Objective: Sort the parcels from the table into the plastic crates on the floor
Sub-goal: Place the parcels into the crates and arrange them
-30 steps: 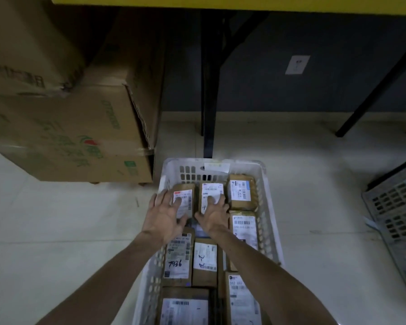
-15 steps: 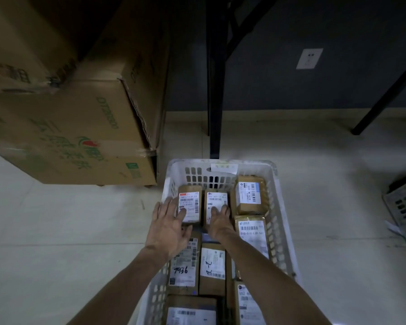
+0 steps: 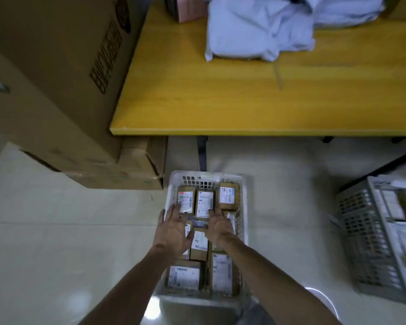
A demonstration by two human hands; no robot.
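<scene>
The small brown parcels [image 3: 229,195] packed in the white crate [image 3: 171,184], lower centre of the frame, look like stiff taped cartons with glossy labels: probably light, rigid enough to pinch by two opposite sides, and a bit slick on the label face, so the cardboard edges are the better hold. The pale soft parcels [image 3: 256,31] on the yellow table [image 3: 244,102], at the top of the frame, look limp and baggy and would likely need a hand under the bulk or a grip on a bunched corner. Both hands are over the crate holding nothing: the left hand [image 3: 171,228] has its fingers [image 3: 174,211] straight and spread, tips at the near edge of the back-row cartons, and the right hand [image 3: 217,227] is relaxed with its fingers [image 3: 212,213] at the near end of the middle carton; whether they touch is unclear. A grey crate [image 3: 361,219] with more parcels stands on the floor at the right edge, and big cardboard boxes [image 3: 56,78] fill the upper left
</scene>
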